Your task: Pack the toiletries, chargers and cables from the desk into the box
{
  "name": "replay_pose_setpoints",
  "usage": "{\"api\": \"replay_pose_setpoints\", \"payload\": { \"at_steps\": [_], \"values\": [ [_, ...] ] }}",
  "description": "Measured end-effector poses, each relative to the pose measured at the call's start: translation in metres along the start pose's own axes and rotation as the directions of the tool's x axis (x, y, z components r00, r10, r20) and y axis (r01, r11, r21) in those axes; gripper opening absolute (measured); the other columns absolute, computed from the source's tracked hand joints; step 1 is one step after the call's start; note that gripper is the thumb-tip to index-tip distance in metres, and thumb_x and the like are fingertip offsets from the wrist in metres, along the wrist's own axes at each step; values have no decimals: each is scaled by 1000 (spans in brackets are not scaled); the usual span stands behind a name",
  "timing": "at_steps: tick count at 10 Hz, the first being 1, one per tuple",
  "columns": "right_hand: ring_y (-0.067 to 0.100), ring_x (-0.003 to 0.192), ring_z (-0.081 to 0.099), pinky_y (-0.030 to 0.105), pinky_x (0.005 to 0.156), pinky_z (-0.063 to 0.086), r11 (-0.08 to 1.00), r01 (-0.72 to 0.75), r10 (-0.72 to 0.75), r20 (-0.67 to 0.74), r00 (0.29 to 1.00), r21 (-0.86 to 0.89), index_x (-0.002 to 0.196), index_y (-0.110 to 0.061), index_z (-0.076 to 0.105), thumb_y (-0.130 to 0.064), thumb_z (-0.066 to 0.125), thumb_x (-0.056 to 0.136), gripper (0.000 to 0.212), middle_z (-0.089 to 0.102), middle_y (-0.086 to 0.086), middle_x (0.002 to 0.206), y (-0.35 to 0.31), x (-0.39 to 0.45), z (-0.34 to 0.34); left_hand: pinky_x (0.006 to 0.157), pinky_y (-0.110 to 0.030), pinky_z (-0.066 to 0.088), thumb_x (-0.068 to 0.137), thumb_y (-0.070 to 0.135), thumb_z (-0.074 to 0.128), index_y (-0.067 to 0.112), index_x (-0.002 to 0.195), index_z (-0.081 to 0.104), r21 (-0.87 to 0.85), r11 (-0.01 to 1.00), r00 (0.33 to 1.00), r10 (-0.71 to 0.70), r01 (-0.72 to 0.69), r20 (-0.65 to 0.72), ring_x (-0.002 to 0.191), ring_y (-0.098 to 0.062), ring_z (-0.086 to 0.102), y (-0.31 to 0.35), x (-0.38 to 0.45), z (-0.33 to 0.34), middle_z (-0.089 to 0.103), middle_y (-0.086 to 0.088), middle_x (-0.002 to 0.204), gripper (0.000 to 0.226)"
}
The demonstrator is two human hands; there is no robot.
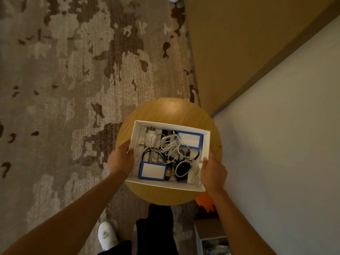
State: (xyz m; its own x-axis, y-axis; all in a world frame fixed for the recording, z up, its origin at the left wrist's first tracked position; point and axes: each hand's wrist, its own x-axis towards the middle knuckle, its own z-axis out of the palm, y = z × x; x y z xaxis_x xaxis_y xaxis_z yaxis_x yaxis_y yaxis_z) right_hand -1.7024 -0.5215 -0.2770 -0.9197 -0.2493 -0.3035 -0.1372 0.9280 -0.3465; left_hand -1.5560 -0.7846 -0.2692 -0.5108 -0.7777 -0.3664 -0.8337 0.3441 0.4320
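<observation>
A white open box [171, 124] is over a round wooden table [165, 109]. My left hand [120, 159] grips its left wall and my right hand [213, 171] grips its right wall. Inside lie a white charger plug [151, 138], tangled white cables [170, 146], black cables [150, 153], a black adapter [183, 169], a brown bottle [168, 173] and two blue-edged white packs [153, 171] [189, 139]. I cannot tell whether the box rests on the table or is lifted.
Patterned carpet [64, 89] covers the floor to the left. A wooden panel [239, 43] and a white surface [285, 144] stand to the right. An orange thing [205, 201] lies below the table's right edge. My white shoe [106, 234] is at the bottom.
</observation>
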Motion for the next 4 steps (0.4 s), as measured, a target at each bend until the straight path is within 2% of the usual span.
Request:
{"api": "replay_pose_setpoints", "payload": {
  "at_steps": [1,2,3,4],
  "values": [
    [25,93,73,30,67,51,1000,-9,10,24,1000,-13,148,-16,45,-25,52,103,46,73,9,114,0,4,-1,66,-39,58,96,17,57,28,133,63,14,1000,1000,9,-10,23,80,-30,70,0,6,2,76,-10,100,39],
    [26,103,70,31,72,51,999,-19,26,152,988,-45,143,-18,47,-27,53,103,42,70,7,120,-4,6,-12,77,-42,59,95,19,57,26,136,59,56,998,991,6,-14,134,95,-30,70,1,9,-9,74,-7,116,42],
    [24,99,67,31,74,50,987,8,47,336,941,-160,131,-20,55,-27,53,101,31,69,5,110,-15,15,-43,86,-44,55,96,21,59,22,147,47,144,987,973,35,-69,227,111,-33,65,11,7,-34,65,-13,131,52],
    [23,96,64,35,81,53,984,35,46,443,895,-174,119,-16,65,-29,48,101,27,67,5,104,-34,20,-91,92,-44,52,97,20,60,20,148,46,27,988,970,145,-153,197,117,-33,62,32,-3,-76,61,-16,136,53]
  ]
}}
